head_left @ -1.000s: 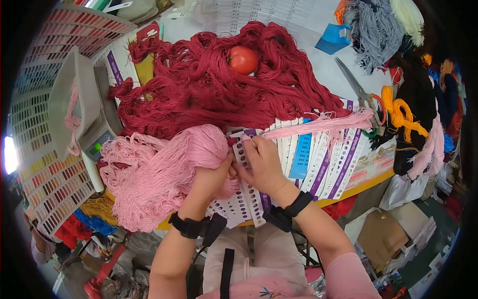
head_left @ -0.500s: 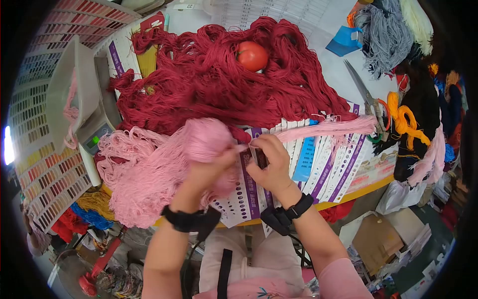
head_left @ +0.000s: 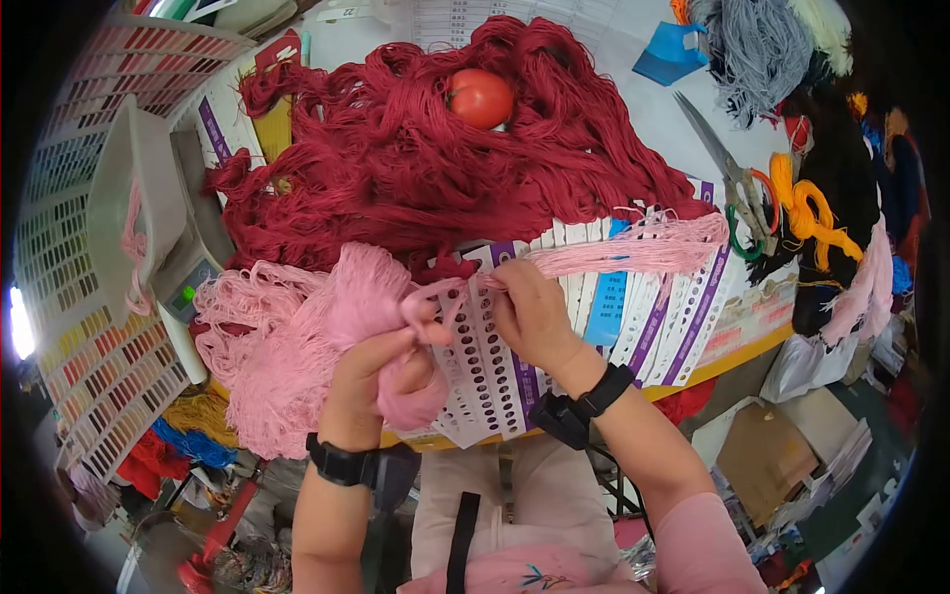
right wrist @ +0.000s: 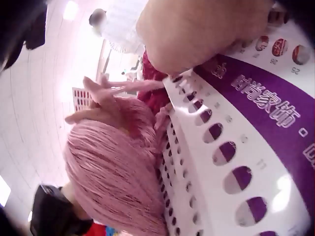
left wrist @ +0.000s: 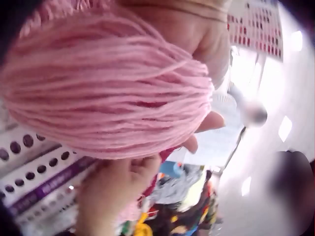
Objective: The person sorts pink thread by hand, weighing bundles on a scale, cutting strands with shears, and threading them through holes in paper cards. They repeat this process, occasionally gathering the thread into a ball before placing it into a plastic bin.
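Note:
My left hand (head_left: 358, 381) holds a thick skein of pale pink yarn (head_left: 277, 386), its strands bulging round the palm in the left wrist view. A thin pink strand (right wrist: 130, 87) runs from the left fingers across to my right hand (head_left: 537, 319), which pinches it over white, hole-punched cards (head_left: 495, 381) with purple bands. Beyond the right hand, a bunch of cut pink yarn (head_left: 633, 255) lies across the cards. Behind both hands spreads a large heap of dark red yarn (head_left: 396, 178). The right fingertips are hidden in the right wrist view.
A tomato (head_left: 482, 98) sits on the red heap. Open-bladed scissors (head_left: 730, 176) lie at the right beside orange yarn (head_left: 804, 210). On the left stands a scale with a tray (head_left: 139, 218). A blue paper piece (head_left: 671, 54) and grey yarn (head_left: 752, 59) are at the back.
The left hand has moved left and lower from the right hand, its fingers more spread. A pink strand now stretches between the hands. The right hand has stayed near the cards.

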Tool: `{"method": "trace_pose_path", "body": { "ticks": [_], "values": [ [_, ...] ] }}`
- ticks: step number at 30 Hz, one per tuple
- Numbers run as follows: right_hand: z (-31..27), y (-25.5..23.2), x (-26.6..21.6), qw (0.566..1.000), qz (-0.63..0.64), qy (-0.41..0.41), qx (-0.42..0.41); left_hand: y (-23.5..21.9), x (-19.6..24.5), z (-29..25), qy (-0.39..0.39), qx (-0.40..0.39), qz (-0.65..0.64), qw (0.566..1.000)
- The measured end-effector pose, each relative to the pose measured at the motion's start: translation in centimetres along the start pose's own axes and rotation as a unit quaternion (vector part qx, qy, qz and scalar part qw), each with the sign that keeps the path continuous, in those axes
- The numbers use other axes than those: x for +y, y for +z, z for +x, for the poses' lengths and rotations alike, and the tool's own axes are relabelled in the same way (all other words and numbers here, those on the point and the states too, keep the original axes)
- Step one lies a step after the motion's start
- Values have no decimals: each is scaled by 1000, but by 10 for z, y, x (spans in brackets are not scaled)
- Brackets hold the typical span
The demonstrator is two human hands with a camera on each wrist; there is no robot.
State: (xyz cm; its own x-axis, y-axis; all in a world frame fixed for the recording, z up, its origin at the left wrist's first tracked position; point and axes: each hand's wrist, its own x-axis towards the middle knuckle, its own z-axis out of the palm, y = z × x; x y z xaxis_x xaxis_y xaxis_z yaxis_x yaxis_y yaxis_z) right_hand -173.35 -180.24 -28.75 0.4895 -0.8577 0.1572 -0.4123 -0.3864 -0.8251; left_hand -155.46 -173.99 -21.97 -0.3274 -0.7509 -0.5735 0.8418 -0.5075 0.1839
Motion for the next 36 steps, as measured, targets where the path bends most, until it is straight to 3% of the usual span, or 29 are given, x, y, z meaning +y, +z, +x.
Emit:
{"method": "trace_pose_path", "body": {
  "ticks": [1, 2, 3, 4, 5, 6, 7, 8, 9, 10, 11, 12, 14, 15, 16, 17, 18, 19, 20, 22, 24, 27, 28, 29, 30, 32, 34, 35, 36],
  "values": [
    [0, -1, -1, 999, 29, 26, -33, 4, -4, 9, -1, -1, 0, 1000],
    [2, -4, -4, 999, 29, 26, -33, 11, -10, 27, -9, 70, 107, 992],
    [5, -7, -9, 988, 106, 105, -36, 14, -14, 41, -17, 139, 212, 967],
    [6, -10, -13, 965, 182, 184, -39, 3, -19, 52, -17, 139, 210, 968],
    [7, -8, -15, 965, 180, 186, -40, -17, -29, 66, -25, 120, 414, 902],
    [9, -4, -17, 957, 228, 180, 22, -27, -36, 74, -30, 95, 599, 795],
    [10, -3, -18, 942, 274, 173, 86, -9, -32, 67, -57, 175, 460, 869],
    [9, -6, -14, 942, 273, 176, 88, -5, -25, 60, -59, 173, 460, 869],
    [8, -10, -7, 920, 355, 162, 37, -8, -14, 51, -49, 132, 274, 952],
    [9, -12, -4, 889, 435, 146, -13, -11, -5, 43, -37, 85, 76, 993],
    [10, -13, -7, 932, 328, 152, -36, -15, -5, 37, -39, 85, 39, 995],
    [12, -10, -8, 931, 328, 154, -31, -14, -7, 35, -43, 85, 42, 995],
    [16, -4, -10, 995, 85, 5, -43, 1, -8, 35, -115, 113, 157, 974],
    [16, -3, -11, 995, 95, 19, -36, 10, -6, 37, -119, 110, 158, 974],
    [15, -3, -10, 995, 92, 22, -35, 21, -4, 39, -74, 187, 164, 966],
    [15, -2, -9, 975, 211, 64, -7, 26, -3, 40, -27, 265, 168, 949],
    [14, -2, -8, 939, 329, 102, 21, 22, 0, 36, -28, 265, 167, 949],
    [16, -7, -12, 908, 391, 147, 19, 12, 8, 25, 5, 252, 54, 966],
    [15, -8, -11, 907, 393, 147, 21, 3, 18, 11, 38, 236, -59, 969],
    [12, -11, -9, 917, 341, 193, -70, -13, 36, -21, 126, 260, -50, 956],
    [16, -13, -12, 951, 261, 153, -66, -30, 67, -56, 215, 144, -61, 964],
    [15, -3, -11, 986, 142, 69, -48, -19, 91, -75, 230, 108, -110, 961],
    [13, -1, -11, 986, 144, 71, -45, -15, 86, -70, 363, 298, 59, 881],
    [12, -1, -11, 988, 134, 67, -48, -14, 82, -67, 467, 460, 222, 721],
    [14, -1, -9, 990, 121, 60, -51, -20, 77, -65, 470, 458, 222, 721],
    [15, 2, -8, 991, 119, 41, -39, -37, 64, -57, 441, 519, 383, 624],
    [13, 3, -8, 993, 113, 25, -36, -17, 20, -36, 245, 403, 336, 815],
    [15, 3, -8, 991, 132, 13, -22, -17, 0, -20, 222, 341, 568, 715],
    [16, 2, -8, 989, 151, 1, -7, -18, -16, -1, 186, 256, 762, 565]
  ]
}}
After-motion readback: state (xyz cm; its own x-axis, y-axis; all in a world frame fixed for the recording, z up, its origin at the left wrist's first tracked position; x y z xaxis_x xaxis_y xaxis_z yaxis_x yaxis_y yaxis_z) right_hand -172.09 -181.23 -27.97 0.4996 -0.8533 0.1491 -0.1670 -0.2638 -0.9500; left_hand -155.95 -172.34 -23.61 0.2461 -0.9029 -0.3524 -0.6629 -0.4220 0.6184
